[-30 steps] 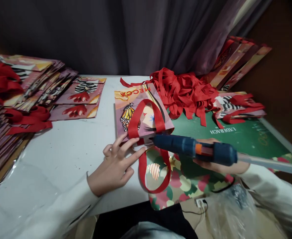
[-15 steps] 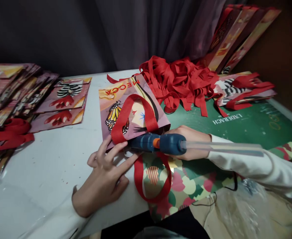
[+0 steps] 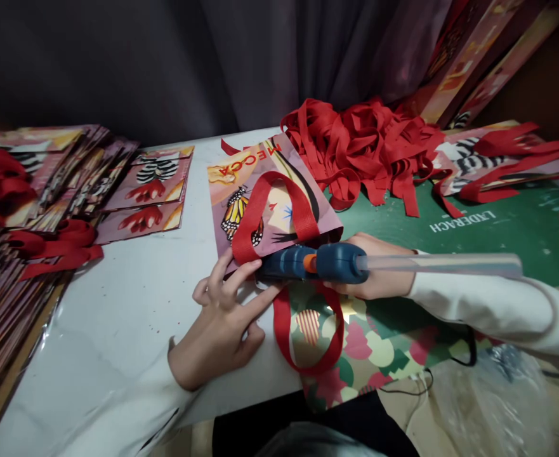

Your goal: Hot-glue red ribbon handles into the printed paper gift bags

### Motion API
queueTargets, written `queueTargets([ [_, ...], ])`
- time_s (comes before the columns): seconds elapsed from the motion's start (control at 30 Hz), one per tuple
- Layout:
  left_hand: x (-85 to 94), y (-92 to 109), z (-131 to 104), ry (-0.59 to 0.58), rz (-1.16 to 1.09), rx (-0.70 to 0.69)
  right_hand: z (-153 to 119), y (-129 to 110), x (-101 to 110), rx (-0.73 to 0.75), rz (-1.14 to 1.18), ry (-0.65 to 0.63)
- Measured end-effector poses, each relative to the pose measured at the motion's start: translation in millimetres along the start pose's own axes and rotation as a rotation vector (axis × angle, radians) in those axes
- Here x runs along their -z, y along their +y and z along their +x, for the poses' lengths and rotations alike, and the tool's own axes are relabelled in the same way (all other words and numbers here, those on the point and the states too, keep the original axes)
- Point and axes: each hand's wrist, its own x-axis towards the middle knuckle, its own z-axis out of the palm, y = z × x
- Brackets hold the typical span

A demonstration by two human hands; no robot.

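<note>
A blue hot glue gun (image 3: 339,263) with an orange band is in my right hand (image 3: 377,266), whose fingers are mostly hidden behind it. A clear glue stick (image 3: 443,263) juts from its rear. The gun's front end lies at the mouth of a printed paper bag (image 3: 217,184), its nozzle hidden. One red ribbon handle (image 3: 272,184) loops over the bag's upper face; another red ribbon loop (image 3: 282,336) hangs toward me. My left hand (image 3: 229,320) has its fingers spread, the fingertips touching the bag's edge and the upper ribbon's end.
A heap of red ribbons (image 3: 365,146) lies behind the bag. Stacks of flat printed bags (image 3: 60,171) fill the left side. More bags (image 3: 479,57) stand at the back right. Beneath my right arm is a green printed sheet (image 3: 388,235). A dark curtain (image 3: 165,63) hangs behind.
The view has shifted, so the table's contents appear farther right and slightly higher. Both hands, the glue gun and the bag keep nearly the same arrangement.
</note>
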Motion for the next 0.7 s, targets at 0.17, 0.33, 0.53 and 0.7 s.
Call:
queueTargets([
  [0.17,0.0,-1,-2,-0.002,0.016,-0.002,-2,-4,2,-0.035,-0.047,0.001],
  [0.33,-1.7,-1,-3,-0.015,0.017,0.009,-8,-2,4,-0.088,-0.089,0.007],
  [0.53,-1.9,0,-2,-0.027,0.008,0.016,-16,8,4,-0.104,-0.16,0.072],
  [0.7,-2.8,0,-2,-0.024,0.006,0.008,-23,1,12,-0.15,-0.182,0.072],
])
